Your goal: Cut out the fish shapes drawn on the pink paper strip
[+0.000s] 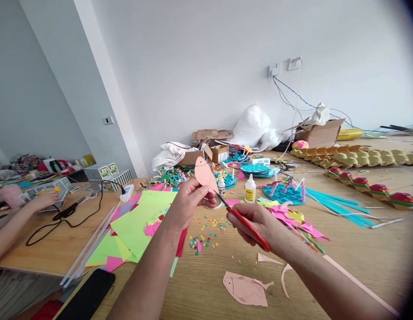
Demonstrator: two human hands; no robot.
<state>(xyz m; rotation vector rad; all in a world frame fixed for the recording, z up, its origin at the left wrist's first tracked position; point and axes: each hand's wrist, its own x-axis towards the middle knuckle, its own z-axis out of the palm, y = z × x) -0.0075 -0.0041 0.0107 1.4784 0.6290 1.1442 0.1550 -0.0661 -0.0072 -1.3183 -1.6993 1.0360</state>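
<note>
My left hand (190,202) pinches a pink paper fish (205,173) by its lower edge, holding it up above the table. The fish has a drawn eye and a curved line on it. My right hand (251,220) grips red-handled scissors (248,227), fingers wrapped round the handles. The scissors' dark blades point at the lower end of the fish, close to my left fingertips; whether they touch the paper I cannot tell. On the table below lies a second pink paper piece with a fish drawn on it (246,289). Thin pink offcuts (269,258) lie beside it.
Green paper sheets (136,226) lie left of centre, near a black phone (88,295). Loose confetti (202,242) is scattered mid-table. Glue bottles (250,189), blue woven pieces (282,193) and egg cartons (369,158) stand behind. Another person's arm (22,215) reaches in at left.
</note>
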